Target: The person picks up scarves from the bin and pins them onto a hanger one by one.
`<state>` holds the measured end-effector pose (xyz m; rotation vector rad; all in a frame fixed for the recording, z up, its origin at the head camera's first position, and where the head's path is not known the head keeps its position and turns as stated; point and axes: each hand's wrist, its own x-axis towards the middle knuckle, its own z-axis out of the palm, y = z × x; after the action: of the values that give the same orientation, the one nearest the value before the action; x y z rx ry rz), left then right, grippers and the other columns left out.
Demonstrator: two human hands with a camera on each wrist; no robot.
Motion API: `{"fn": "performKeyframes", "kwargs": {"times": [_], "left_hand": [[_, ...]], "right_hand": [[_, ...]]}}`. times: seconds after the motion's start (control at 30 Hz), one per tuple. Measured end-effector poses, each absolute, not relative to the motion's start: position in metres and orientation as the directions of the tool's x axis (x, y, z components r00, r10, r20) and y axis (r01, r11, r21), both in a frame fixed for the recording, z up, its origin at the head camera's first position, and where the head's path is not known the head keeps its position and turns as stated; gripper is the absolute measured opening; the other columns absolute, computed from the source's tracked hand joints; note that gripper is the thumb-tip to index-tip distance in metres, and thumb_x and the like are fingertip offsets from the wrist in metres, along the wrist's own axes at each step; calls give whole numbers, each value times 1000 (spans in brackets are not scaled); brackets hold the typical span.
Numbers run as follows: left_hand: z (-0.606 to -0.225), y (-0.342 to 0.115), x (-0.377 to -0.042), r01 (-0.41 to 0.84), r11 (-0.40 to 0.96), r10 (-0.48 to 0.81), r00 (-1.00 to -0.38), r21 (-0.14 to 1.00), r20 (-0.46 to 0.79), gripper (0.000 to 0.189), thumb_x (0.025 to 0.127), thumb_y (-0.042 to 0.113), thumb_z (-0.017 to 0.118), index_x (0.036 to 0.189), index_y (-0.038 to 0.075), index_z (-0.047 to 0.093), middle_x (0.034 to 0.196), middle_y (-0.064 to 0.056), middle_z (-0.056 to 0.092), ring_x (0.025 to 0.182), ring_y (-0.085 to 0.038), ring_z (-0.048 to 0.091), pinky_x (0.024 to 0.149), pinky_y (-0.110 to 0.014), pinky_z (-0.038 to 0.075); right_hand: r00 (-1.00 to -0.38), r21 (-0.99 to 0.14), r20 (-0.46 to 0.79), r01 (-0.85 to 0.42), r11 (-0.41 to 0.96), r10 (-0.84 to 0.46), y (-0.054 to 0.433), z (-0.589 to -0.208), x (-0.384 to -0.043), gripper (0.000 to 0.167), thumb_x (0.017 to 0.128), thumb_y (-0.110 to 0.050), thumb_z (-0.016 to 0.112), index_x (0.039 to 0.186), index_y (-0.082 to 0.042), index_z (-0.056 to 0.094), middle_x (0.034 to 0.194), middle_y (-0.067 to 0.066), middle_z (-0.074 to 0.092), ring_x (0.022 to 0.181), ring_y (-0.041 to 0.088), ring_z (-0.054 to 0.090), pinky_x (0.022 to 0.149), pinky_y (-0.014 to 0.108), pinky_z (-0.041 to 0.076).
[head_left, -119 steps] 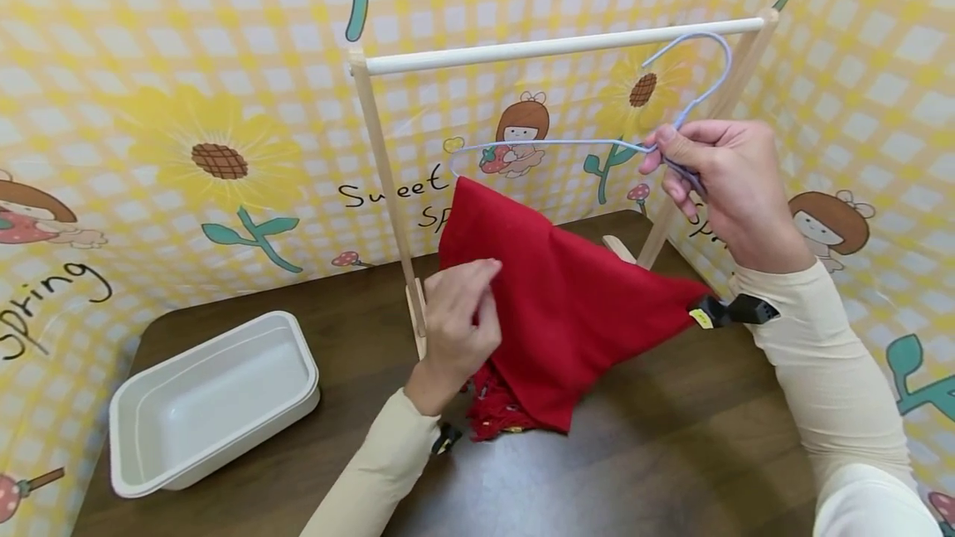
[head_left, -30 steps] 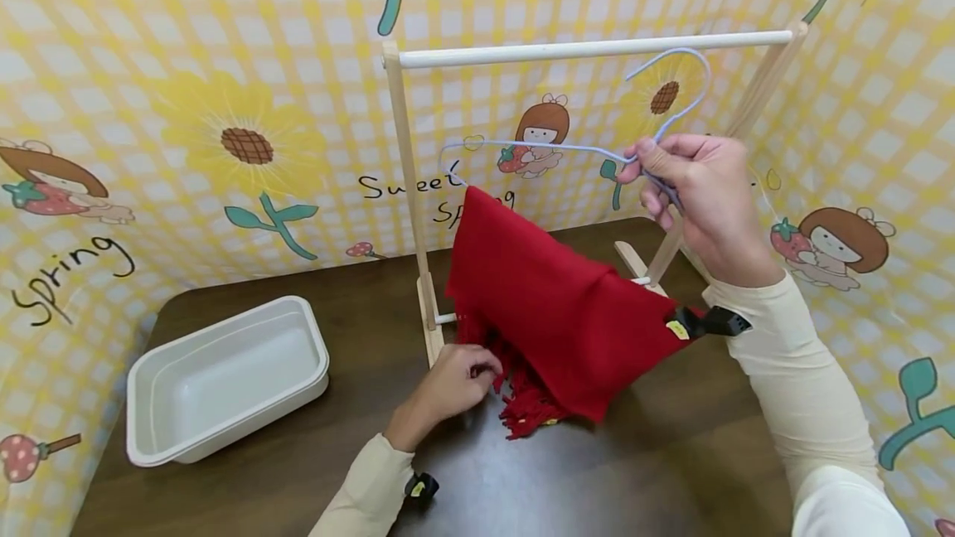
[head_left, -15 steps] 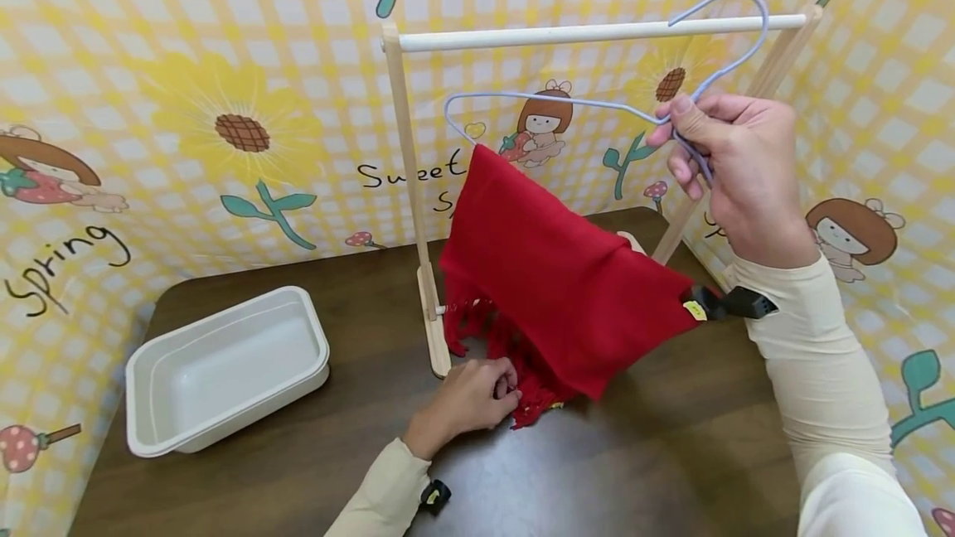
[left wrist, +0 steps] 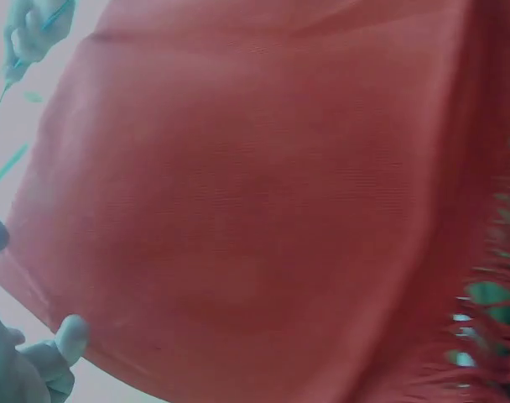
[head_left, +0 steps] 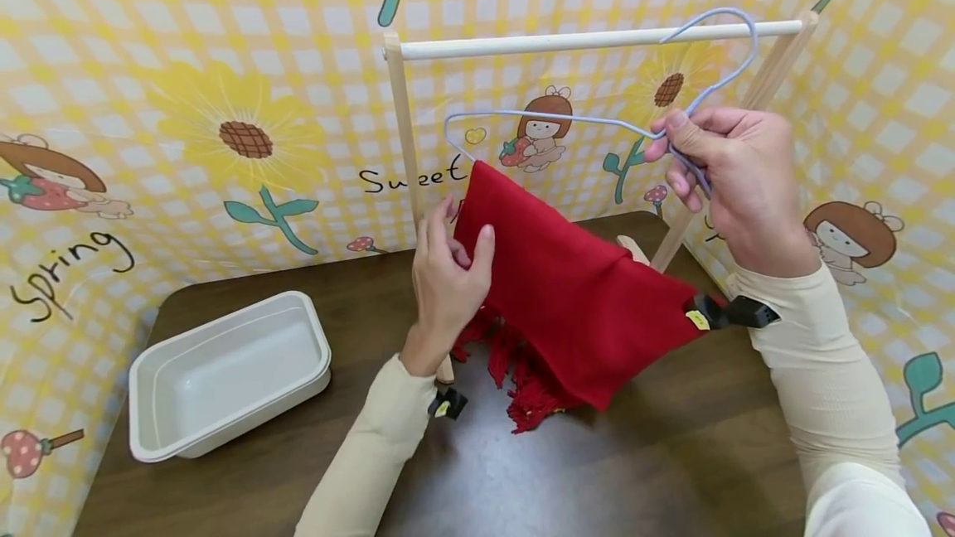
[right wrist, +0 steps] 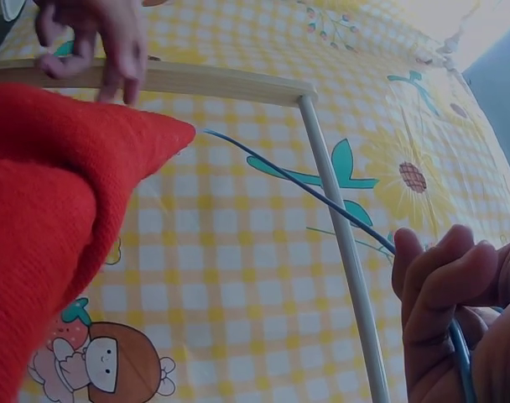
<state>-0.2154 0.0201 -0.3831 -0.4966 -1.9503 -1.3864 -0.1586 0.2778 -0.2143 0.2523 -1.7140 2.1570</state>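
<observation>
My right hand (head_left: 734, 181) grips a light blue wire hanger (head_left: 552, 116) at its neck, below the hook. A red fringed scarf (head_left: 567, 280) drapes over the hanger's lower bar, which slants down to the right. Its fringe (head_left: 533, 404) dangles low over the table. At the scarf's upper left edge is my left hand (head_left: 451, 280), thumb apart from loosely bent fingers. The left wrist view shows its fingertips (left wrist: 72, 336) right at the edge of the cloth. In the right wrist view the hanger wire (right wrist: 297, 180) enters the scarf's pointed corner.
Behind the scarf stands a wooden rack with a white top rail (head_left: 522, 44); the hanger's hook overlaps the rail in the head view. A pale plastic tub (head_left: 224, 429) sits on the dark wooden table (head_left: 597, 479) at left. Patterned yellow checked cloth (head_left: 246, 15) surrounds the table.
My left hand has risen from the fringe near the table to the scarf's upper left edge, its fingers loosening. The hanger went up, then dipped slightly, still in my right hand.
</observation>
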Motion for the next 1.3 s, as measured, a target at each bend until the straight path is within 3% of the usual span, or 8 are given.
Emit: {"fn": "performKeyframes", "kwargs": {"times": [0.2,0.3,0.6,0.77,0.9,1.07,1.2,1.3], "left_hand": [[-371,27,-233,640,297,-87,-721,708,688,28,93,26,72,99,-1,71,76,-13,57,63,-18,50,60,-22,39],[-373,27,-235,651,218,-171,-708,727,685,23,90,16,77,83,-4,68,70,-13,55,62,-16,47,59,-19,36],[-366,19,-234,648,162,-392,-650,744,651,28,89,16,79,84,-10,68,71,-15,56,63,-10,48,61,-17,39],[-369,17,-221,692,282,-426,-530,664,733,19,93,13,71,99,-5,70,89,-19,61,62,-13,47,58,-17,37],[-379,34,-197,834,335,-265,-364,439,893,15,90,6,70,102,-1,73,95,-19,62,65,-19,56,56,-23,44],[-392,73,-174,930,359,177,-150,78,973,31,86,10,73,117,7,75,109,-12,68,73,-15,68,44,-20,43],[-398,96,-170,923,383,407,-132,-38,904,37,92,22,71,128,13,71,129,-6,68,81,-11,70,45,-16,40],[-401,105,-170,906,417,441,-140,-64,887,32,94,23,70,125,16,73,125,-2,71,79,-12,68,48,-16,42]], "right_hand": [[-913,-909,374,-396,-134,160,279,-221,-154,27,85,-9,80,87,16,70,68,16,71,36,18,47,31,24,31],[-914,-911,376,-395,-120,155,281,-224,-152,28,86,-9,80,87,17,69,68,15,71,36,17,47,31,24,31],[-905,-902,399,-416,-112,146,285,-225,-149,27,86,-7,79,86,18,69,65,15,70,34,17,46,30,23,28],[-913,-910,391,-402,-100,116,280,-226,-152,25,87,-9,79,84,15,70,65,14,70,35,17,45,31,24,30],[-915,-915,386,-396,-79,115,277,-226,-154,27,87,-11,79,85,14,70,66,13,71,36,17,45,31,23,29],[-911,-911,392,-404,-86,128,275,-226,-153,29,88,-12,79,85,16,70,66,12,70,35,16,45,31,23,27],[-912,-910,391,-403,-95,123,273,-229,-152,27,88,-12,78,85,14,71,66,12,70,35,15,45,30,23,28],[-918,-918,376,-387,-83,124,272,-234,-151,27,88,-13,78,84,13,71,66,11,70,35,15,45,31,22,29]]}}
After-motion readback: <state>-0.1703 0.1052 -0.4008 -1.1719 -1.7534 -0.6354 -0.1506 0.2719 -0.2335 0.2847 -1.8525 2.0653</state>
